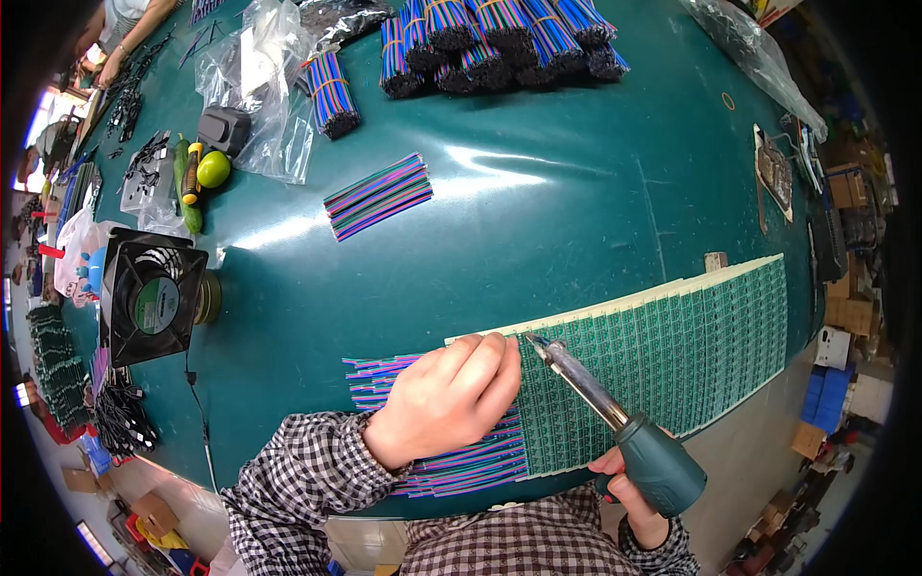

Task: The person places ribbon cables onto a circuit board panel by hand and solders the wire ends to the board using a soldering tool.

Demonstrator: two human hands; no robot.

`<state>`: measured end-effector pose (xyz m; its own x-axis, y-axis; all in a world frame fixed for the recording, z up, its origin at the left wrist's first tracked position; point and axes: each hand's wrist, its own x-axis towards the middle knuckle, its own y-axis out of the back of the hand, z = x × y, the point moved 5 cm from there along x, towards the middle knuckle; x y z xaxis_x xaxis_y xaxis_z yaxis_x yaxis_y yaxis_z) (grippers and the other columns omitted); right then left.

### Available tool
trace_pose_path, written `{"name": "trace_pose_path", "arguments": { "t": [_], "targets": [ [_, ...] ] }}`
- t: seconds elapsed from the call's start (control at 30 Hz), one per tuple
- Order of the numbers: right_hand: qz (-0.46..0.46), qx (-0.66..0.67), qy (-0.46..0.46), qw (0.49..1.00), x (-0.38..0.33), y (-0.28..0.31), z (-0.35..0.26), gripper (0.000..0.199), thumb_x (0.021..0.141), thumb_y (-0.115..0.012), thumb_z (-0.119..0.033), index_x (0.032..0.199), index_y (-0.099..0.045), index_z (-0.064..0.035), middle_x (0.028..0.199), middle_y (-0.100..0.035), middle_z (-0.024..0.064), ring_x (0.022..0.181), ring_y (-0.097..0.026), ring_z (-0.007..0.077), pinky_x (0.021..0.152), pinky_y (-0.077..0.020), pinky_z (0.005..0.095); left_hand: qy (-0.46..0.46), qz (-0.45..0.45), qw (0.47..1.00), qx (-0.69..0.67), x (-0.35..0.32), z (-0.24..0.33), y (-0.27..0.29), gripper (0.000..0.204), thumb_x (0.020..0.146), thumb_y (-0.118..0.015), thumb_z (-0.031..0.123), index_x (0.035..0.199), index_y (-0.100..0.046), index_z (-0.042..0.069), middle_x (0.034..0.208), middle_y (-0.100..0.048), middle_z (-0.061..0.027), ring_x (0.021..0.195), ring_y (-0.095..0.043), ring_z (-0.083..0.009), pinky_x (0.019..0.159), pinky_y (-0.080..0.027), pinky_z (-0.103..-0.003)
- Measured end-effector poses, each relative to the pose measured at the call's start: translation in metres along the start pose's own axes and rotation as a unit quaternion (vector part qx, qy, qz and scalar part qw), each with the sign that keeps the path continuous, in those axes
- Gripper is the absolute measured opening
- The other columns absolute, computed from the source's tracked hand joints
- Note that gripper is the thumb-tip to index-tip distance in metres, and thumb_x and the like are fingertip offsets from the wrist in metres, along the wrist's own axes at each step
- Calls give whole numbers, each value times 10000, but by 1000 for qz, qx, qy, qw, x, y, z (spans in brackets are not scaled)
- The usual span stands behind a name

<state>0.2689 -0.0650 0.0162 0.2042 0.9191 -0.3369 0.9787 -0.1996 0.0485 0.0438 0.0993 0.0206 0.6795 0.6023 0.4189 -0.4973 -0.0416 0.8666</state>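
Note:
My left hand (447, 403) is closed in a pinch at the upper left part of a long panel of small green circuit boards (663, 355). Its fingertips hide whatever is between them. Multicoloured ribbon wires (461, 470) run leftward from the panel's left side, passing partly beneath that hand. In my right hand (629, 490) is a soldering iron (658, 461) with a dark green handle. Its tip reaches the panel near the top edge, just right of my left fingertips. Whether the tip touches the boards I cannot tell.
A short bundle of ribbon wires (379, 197) lies mid-table. Thicker tied bundles (499, 38) are stacked at the far side. To the left stand a black fan (154, 298) with its cord, a screwdriver (191, 173) and a green round fruit (213, 169). A soldering iron stand (771, 173) sits far right.

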Motion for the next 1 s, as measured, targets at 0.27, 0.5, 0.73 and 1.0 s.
{"name": "trace_pose_path", "arguments": {
  "t": [0.27, 0.5, 0.73, 1.0],
  "targets": [
    [-10, -12, -11, 1000, 0, -3, 1, 682, 947, -775, -192, 1395, -346, 89, 962, -633, 152, 906, -684, 278, 864, -624, 477, 1, 1, 1000, 2, 1, 0, -1, 316, 770, -742, 54, 1074, -738, -29, 1041, -665, -121, 871, -705, -228, 705, -596, -306],
    [-17, -9, -22, 1000, 1, -6, 4, 664, 949, -767, -167, 1390, -342, 86, 962, -632, 144, 912, -681, 269, 883, -623, 489, 4, 8, 1000, 3, -3, -2, 0, 320, 761, -742, 52, 1071, -738, -29, 1041, -665, -121, 869, -704, -226, 704, -596, -305],
    [-11, -12, -37, 999, -1, -5, 2, 600, 951, -766, -181, 1360, -403, 65, 961, -631, 139, 915, -669, 260, 886, -624, 487, -1, 0, 1000, 3, 0, 0, 0, 306, 775, -742, 47, 1071, -737, -30, 1040, -663, -122, 871, -705, -230, 707, -598, -309],
    [-2, -2, -35, 999, 3, -10, -6, 426, 946, -773, -261, 1168, -583, 49, 953, -636, 135, 932, -665, 274, 882, -616, 479, -1, -2, 1000, -1, 0, 1, -2, 309, 776, -739, 46, 1075, -731, -31, 1035, -657, -128, 867, -707, -241, 711, -601, -316]
  ]
}}
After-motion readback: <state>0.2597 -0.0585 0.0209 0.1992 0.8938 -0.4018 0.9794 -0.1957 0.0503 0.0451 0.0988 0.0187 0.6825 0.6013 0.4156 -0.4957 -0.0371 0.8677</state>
